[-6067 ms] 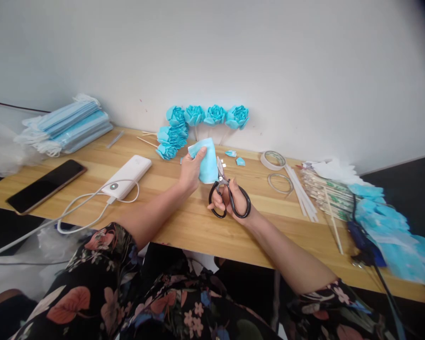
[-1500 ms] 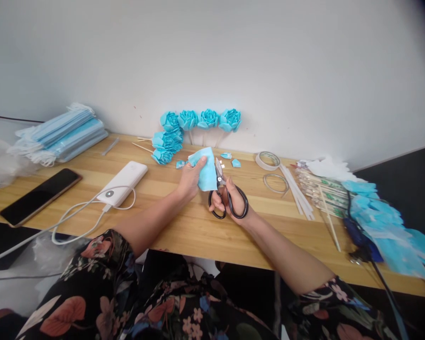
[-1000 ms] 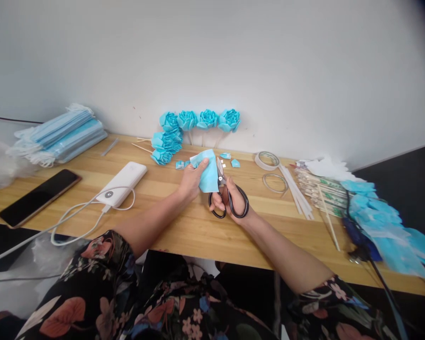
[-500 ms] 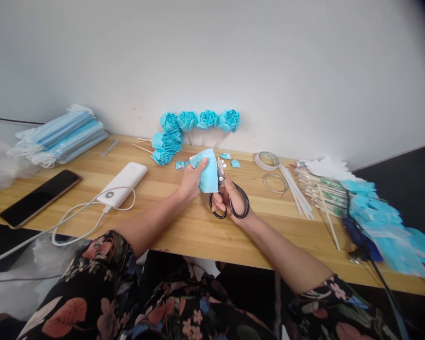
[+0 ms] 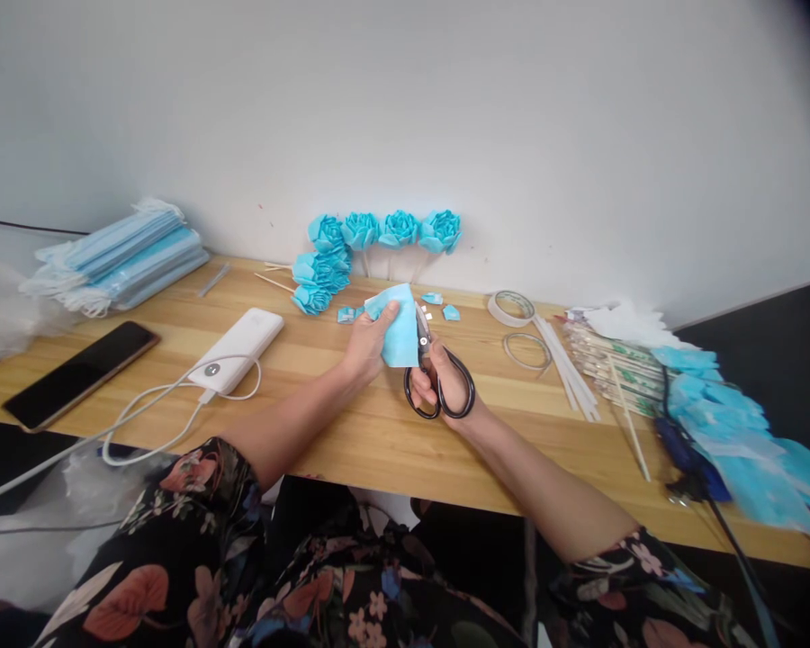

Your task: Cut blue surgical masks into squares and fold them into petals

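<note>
My left hand [image 5: 364, 342] pinches a folded piece of light blue mask fabric [image 5: 400, 328] and holds it upright above the wooden table [image 5: 378, 432]. My right hand [image 5: 445, 382] grips black-handled scissors [image 5: 436, 382], fingers through the loops, the blades pointing up along the fabric's right edge. The handles look drawn together. Small blue offcuts [image 5: 445, 306] lie on the table just behind the hands.
Blue fabric roses [image 5: 378, 236] lean on the wall. A white power bank [image 5: 241, 338] with cable, a phone [image 5: 81, 362] and a stack of face masks [image 5: 125, 256] lie left. Tape rolls [image 5: 513, 310], wooden sticks [image 5: 614, 373] and blue scraps [image 5: 735, 423] lie right.
The scissor handles have closed together against the fabric's right edge. Both hands stay at the same place over the table; the view shifted only slightly.
</note>
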